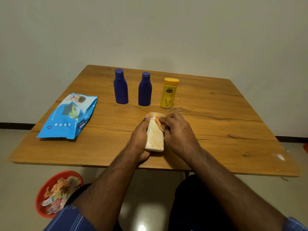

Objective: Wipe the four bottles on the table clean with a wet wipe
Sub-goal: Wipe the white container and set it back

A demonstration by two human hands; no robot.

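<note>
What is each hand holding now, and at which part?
The left hand grips the cream bottle round its body. The right hand pinches a wipe against the bottle's neck.

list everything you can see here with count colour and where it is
blue bottles: 2, dark blue, upright side by side at the far middle of the table
yellow bottle: 1, yellow, upright just right of the blue pair
cream bottle: 1, cream with orange smears, held near the table's front middle
wet wipe: 1, orange-stained, against the cream bottle's neck
wipes pack: 1, light blue, lying on the table's left side
table: 1, brown wood
bin: 1, red, on the floor lower left, holding used wipes
left hand: 1, grip round the cream bottle
right hand: 1, pinching the wipe
</note>
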